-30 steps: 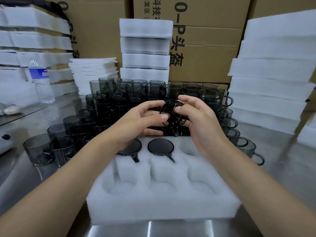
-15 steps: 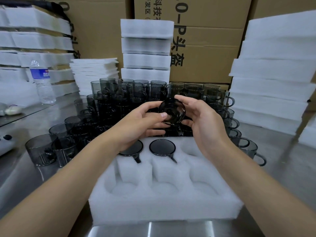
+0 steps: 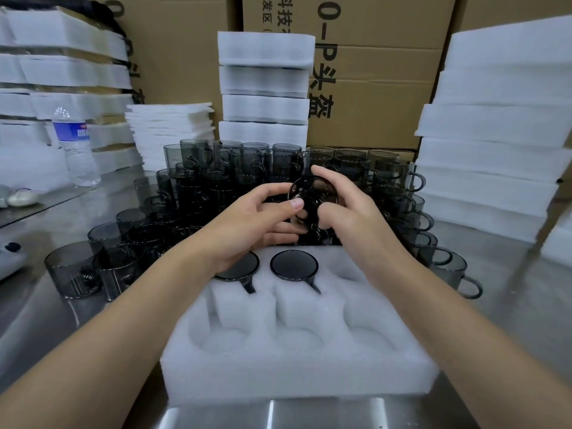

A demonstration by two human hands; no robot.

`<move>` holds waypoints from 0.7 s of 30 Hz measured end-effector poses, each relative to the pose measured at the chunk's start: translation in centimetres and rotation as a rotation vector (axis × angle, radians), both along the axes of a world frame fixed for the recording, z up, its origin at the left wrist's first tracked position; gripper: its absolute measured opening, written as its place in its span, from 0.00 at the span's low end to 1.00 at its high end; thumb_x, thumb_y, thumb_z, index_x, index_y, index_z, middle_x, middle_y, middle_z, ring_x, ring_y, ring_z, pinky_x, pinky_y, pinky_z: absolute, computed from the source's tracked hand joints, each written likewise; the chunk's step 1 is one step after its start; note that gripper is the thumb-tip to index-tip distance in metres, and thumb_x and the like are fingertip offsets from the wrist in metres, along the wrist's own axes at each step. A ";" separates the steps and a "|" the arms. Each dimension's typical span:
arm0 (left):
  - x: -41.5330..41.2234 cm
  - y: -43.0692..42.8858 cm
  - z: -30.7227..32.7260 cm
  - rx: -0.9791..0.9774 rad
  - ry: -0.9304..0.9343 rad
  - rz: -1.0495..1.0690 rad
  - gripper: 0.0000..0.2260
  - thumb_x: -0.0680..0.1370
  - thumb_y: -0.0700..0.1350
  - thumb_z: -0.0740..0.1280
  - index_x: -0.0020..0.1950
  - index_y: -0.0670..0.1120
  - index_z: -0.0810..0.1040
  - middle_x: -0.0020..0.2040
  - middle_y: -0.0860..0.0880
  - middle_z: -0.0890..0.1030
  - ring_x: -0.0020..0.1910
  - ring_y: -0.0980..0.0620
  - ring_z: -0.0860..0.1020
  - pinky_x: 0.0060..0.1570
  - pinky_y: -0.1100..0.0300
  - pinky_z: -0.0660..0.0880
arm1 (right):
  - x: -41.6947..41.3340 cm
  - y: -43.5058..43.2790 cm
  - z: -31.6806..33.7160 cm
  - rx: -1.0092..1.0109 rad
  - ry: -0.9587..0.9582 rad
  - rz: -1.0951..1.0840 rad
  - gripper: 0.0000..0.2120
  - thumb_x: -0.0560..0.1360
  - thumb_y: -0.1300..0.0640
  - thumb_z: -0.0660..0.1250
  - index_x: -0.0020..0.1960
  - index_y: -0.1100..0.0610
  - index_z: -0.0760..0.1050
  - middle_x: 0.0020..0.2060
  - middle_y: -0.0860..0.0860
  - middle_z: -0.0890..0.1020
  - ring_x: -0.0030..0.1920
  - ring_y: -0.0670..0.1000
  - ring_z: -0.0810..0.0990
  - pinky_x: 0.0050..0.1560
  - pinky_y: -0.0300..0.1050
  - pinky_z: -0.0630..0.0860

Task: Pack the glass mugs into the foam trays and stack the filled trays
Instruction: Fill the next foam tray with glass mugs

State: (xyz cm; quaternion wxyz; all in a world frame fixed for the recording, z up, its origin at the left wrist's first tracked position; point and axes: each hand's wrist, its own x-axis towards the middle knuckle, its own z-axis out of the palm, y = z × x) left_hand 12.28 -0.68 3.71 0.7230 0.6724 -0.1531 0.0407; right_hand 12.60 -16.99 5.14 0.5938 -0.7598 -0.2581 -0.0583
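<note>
A white foam tray (image 3: 297, 363) lies in front of me on the steel table. Two smoky glass mugs (image 3: 294, 265) sit in its back row, at the left and the middle; its other pockets hold nothing. Above the tray's far edge both hands hold one dark glass mug (image 3: 312, 193), tilted on its side. My left hand (image 3: 247, 226) grips it from the left, thumb on its rim. My right hand (image 3: 346, 212) grips it from the right. Behind stands a dense crowd of loose grey mugs (image 3: 235, 174).
Stacks of white foam trays rise at the right (image 3: 501, 125), at the back centre (image 3: 264, 88) and at the left (image 3: 55, 72). A water bottle (image 3: 75, 147) stands at the left. Cardboard boxes (image 3: 371, 88) form the back wall. More mugs (image 3: 445, 264) line the tray's right side.
The held mug has turned between my hands. My right thumb has come over its near side, and my left thumb has moved onto its rim. Both hands stay above the tray's far edge.
</note>
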 end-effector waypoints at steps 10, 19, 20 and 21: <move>-0.2 -0.4 0.2 0.118 -0.012 0.041 0.24 0.66 0.61 0.66 0.55 0.47 0.77 0.40 0.47 0.85 0.41 0.49 0.85 0.38 0.62 0.80 | 1.1 -1.4 0.9 -0.216 -0.096 -0.099 0.28 0.65 0.47 0.74 0.63 0.42 0.70 0.50 0.39 0.77 0.47 0.36 0.76 0.46 0.36 0.71; -0.4 -0.4 0.3 0.241 0.008 0.097 0.08 0.80 0.48 0.62 0.50 0.48 0.81 0.42 0.49 0.85 0.41 0.54 0.84 0.41 0.64 0.80 | 1.5 -4.7 2.2 -0.557 0.080 0.157 0.18 0.58 0.46 0.72 0.47 0.42 0.75 0.43 0.44 0.80 0.36 0.38 0.76 0.37 0.34 0.71; -0.5 -0.4 0.3 0.248 0.009 0.095 0.08 0.80 0.47 0.63 0.50 0.48 0.81 0.42 0.49 0.85 0.40 0.55 0.83 0.41 0.65 0.80 | 1.6 -4.8 2.1 -0.577 0.079 0.156 0.18 0.58 0.47 0.73 0.48 0.42 0.75 0.44 0.44 0.80 0.34 0.37 0.75 0.34 0.32 0.70; -0.5 -0.4 0.3 0.252 0.010 0.092 0.08 0.80 0.47 0.63 0.50 0.48 0.81 0.42 0.49 0.86 0.40 0.55 0.83 0.41 0.65 0.80 | 1.6 -4.8 2.1 -0.589 0.077 0.146 0.18 0.60 0.47 0.74 0.48 0.43 0.75 0.44 0.44 0.79 0.33 0.37 0.74 0.32 0.31 0.69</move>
